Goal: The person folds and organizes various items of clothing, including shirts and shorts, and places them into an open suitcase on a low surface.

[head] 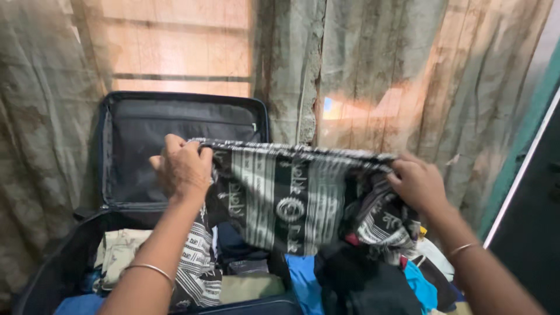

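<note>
Now both hands, left (pixel 182 169) and right (pixel 417 184), raised, fists clenched on patterned cloth (pixel 291 198), stretching it over suitcase (pixel 146 125).

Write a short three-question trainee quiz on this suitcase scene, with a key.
1. True or false: both hands grip the black-and-white patterned cloth.
2. The suitcase lid is: A) zipped shut, B) open and upright, C) lying flat on the floor.
3. What does each wrist wear?

Key:
1. True: the left hand and right hand hold its top edge.
2. B.
3. A thin metal bangle.
</note>
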